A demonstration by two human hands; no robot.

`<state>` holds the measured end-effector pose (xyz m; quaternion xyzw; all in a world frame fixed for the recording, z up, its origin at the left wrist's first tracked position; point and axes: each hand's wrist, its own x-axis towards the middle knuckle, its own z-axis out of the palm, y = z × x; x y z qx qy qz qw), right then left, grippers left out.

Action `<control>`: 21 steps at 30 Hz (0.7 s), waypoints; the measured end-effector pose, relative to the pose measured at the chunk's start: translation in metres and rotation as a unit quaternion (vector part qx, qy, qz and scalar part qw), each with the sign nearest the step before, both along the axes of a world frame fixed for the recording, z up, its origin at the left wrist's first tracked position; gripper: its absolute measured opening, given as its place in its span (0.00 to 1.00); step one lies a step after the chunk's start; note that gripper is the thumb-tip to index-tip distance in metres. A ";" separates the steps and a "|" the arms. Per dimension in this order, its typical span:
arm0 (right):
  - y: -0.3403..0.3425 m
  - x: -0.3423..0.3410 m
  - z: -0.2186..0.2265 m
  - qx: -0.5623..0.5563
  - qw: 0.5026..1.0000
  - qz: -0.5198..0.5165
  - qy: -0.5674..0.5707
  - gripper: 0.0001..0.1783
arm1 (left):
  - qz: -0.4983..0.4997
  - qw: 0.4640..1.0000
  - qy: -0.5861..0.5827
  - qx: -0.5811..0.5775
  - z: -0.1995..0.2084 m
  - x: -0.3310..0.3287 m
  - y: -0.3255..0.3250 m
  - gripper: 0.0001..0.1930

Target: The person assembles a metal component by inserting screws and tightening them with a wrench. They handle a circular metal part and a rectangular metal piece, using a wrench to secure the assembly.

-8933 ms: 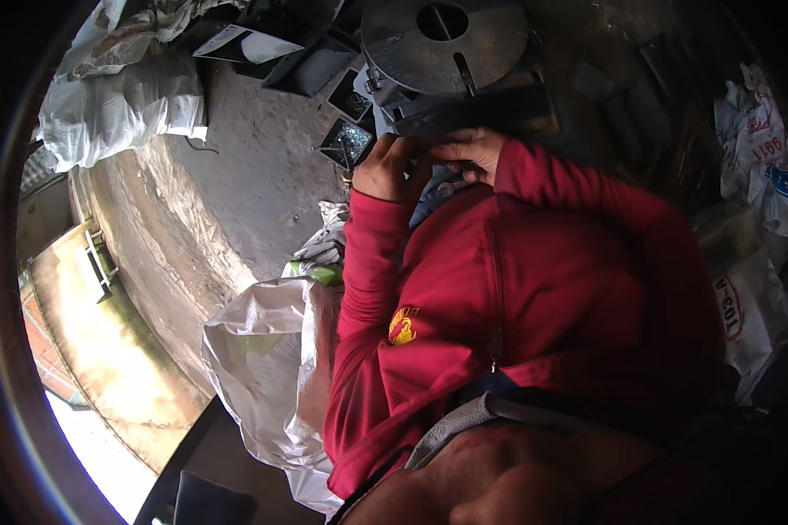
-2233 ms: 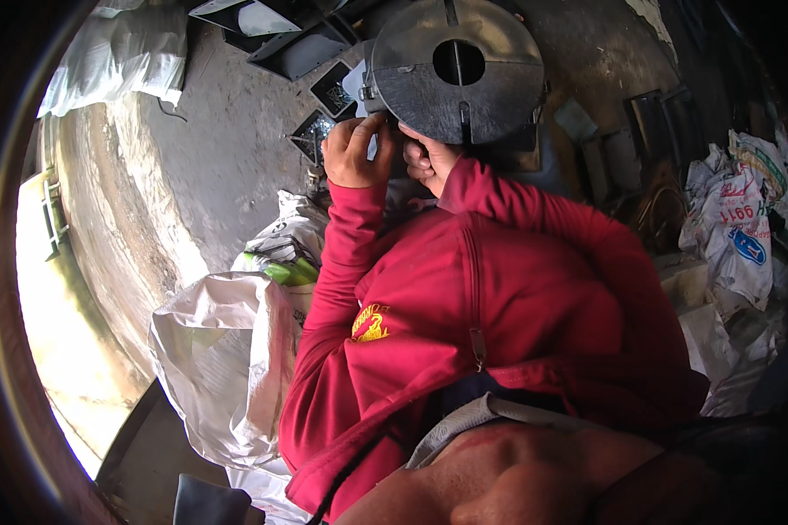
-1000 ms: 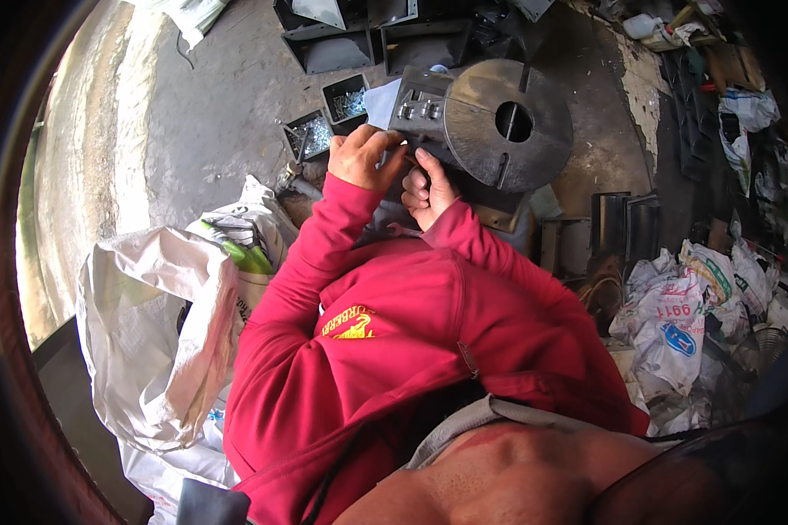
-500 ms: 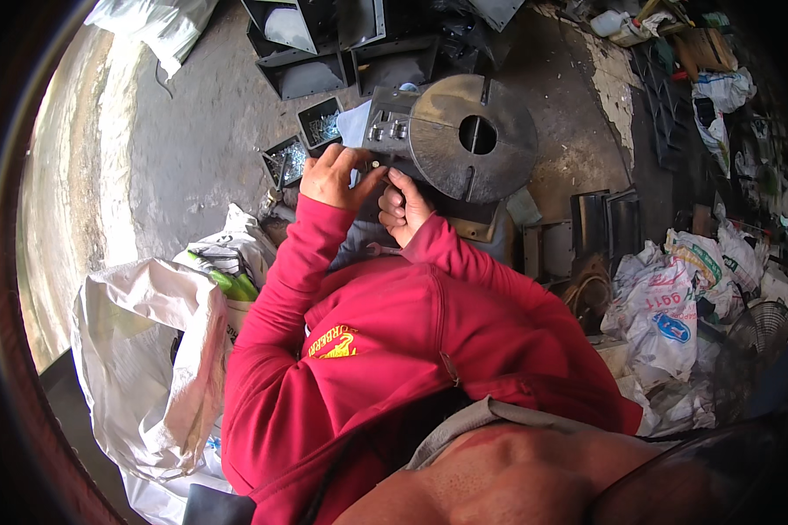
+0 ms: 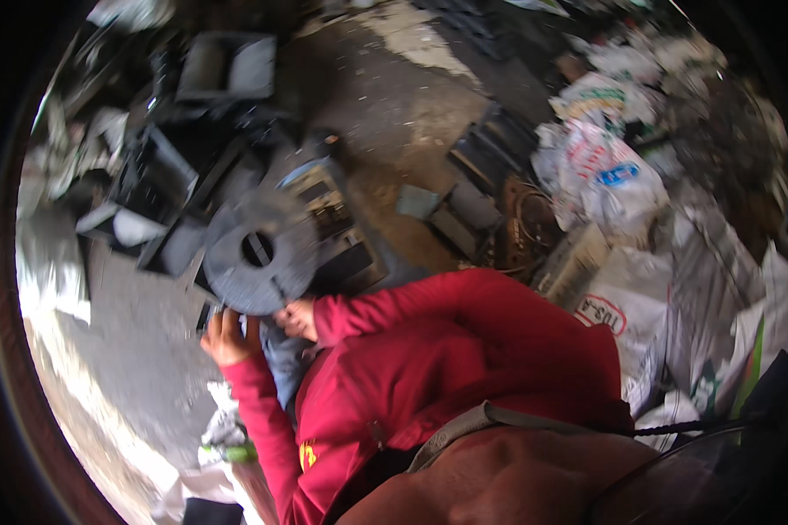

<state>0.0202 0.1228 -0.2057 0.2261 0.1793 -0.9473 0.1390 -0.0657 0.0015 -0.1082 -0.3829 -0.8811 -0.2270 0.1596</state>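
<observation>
A round dark-grey disc with a slotted centre hole sits on a fixture in front of me. My left hand is at the disc's near left edge, fingers curled toward the thumb. Close beside it, my right hand is closed at the disc's lower rim, its fingers partly hidden. Blur hides whatever small thing lies between the fingers of either hand. Right of the disc extends a fixture plate with metal fittings.
Black box-shaped housings are piled beyond the disc on the left. Dark panels and a coil of cable lie to the right. White printed sacks crowd the right side. A white bag stands at the lower left.
My view has swung to the right, so hands and disc now appear farther left and lower. The small metal piece seen earlier at my left fingertips is no longer distinguishable.
</observation>
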 end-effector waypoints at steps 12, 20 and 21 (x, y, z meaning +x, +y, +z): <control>-0.001 -0.006 0.030 0.076 0.997 -0.004 -0.033 0.23 | -0.040 0.998 -0.043 0.010 -0.015 -0.013 -0.008 0.12; 0.010 -0.002 0.043 0.060 0.998 0.012 -0.006 0.21 | -0.003 0.996 -0.086 0.001 -0.017 -0.007 -0.008 0.14; 0.014 0.000 0.047 0.071 0.997 0.020 -0.017 0.21 | -0.015 0.998 -0.058 -0.003 -0.020 -0.009 -0.007 0.14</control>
